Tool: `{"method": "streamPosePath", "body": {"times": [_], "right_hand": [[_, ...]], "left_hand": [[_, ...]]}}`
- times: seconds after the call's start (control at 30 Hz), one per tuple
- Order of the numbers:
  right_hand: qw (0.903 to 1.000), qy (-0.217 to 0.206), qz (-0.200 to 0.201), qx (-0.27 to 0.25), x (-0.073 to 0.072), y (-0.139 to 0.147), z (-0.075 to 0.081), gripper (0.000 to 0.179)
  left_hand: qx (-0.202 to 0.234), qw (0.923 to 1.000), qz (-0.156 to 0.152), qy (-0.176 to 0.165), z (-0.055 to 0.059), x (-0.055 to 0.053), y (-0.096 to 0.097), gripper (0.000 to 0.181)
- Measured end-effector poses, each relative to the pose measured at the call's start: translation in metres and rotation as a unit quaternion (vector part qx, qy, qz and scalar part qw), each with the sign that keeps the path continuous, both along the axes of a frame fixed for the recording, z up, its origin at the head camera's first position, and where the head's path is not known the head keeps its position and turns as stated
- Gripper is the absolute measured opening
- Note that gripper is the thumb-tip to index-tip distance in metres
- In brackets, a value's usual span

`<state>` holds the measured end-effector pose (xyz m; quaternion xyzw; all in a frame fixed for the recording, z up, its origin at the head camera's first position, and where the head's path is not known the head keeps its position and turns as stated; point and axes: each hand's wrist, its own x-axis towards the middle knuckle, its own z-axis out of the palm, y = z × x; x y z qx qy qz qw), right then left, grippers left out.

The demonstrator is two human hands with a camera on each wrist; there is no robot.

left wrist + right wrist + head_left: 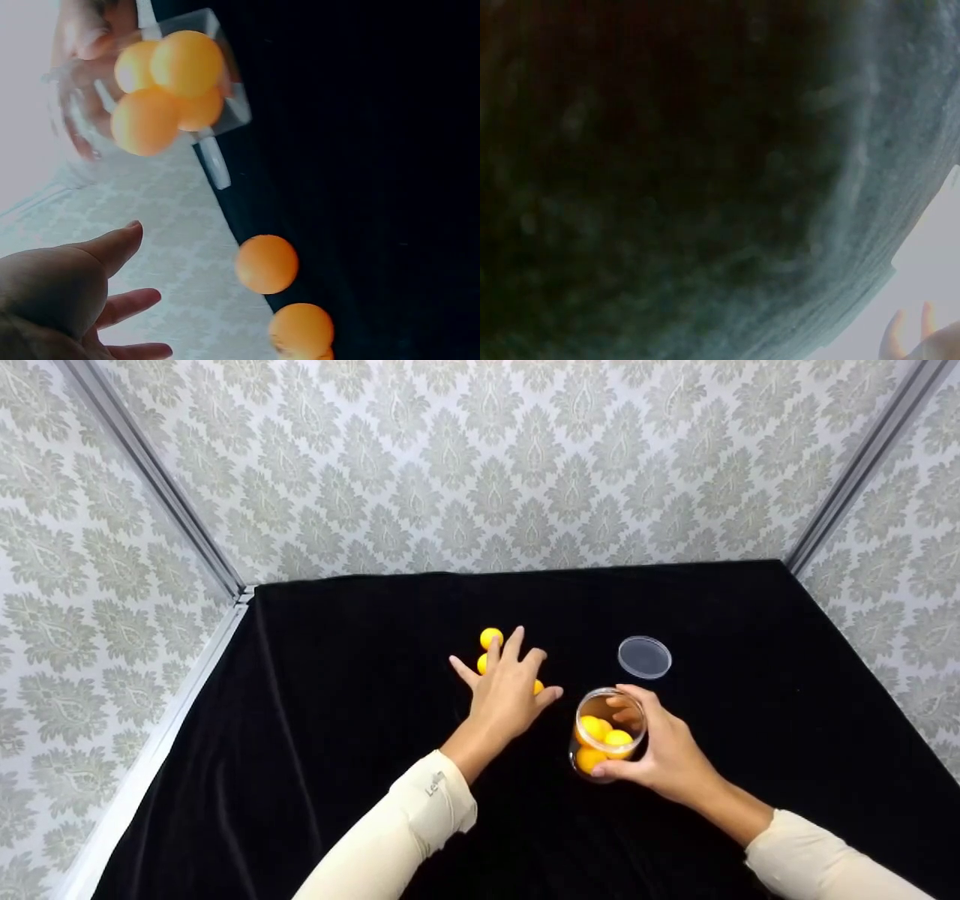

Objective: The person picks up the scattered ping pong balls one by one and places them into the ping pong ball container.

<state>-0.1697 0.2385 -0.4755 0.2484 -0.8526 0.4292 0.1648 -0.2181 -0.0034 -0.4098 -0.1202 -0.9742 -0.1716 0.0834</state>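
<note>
My right hand [671, 754] grips a clear plastic jar [600, 691] round its side, thumb in front. The jar leans, its mouth facing up toward the head camera, and several orange ping-pong balls [590, 759] lie inside. My left hand [504, 694] hovers with spread fingers over three loose ping-pong balls [491, 638] on the black cloth, partly covering them. No ball is plainly held by it. The left wrist view shows the left thumb and fingers [112, 247] apart from the loose balls [267, 264]. A dark, blurred surface fills most of the right wrist view.
A clear round lid [645, 658] lies flat on the black cloth [360, 660] behind the jar. Patterned wall panels [487, 457] with grey metal posts [150, 472] enclose the table's back and sides.
</note>
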Motion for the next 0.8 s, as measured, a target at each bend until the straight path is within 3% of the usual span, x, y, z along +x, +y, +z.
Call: {"method": "streamPosePath", "body": {"times": [0.4, 0.8], "right_hand": [[1.0, -0.003, -0.003, -0.001, 0.0, 0.0, 0.0, 0.109], [0.9999, -0.003, 0.0, -0.01, 0.0, 0.0, -0.001, 0.107]], "left_hand": [[-0.012, 0.9999, 0.008, -0.006, -0.028, -0.014, -0.01, 0.051], [-0.018, 0.9996, 0.013, -0.017, -0.044, -0.018, -0.011, 0.051]]}}
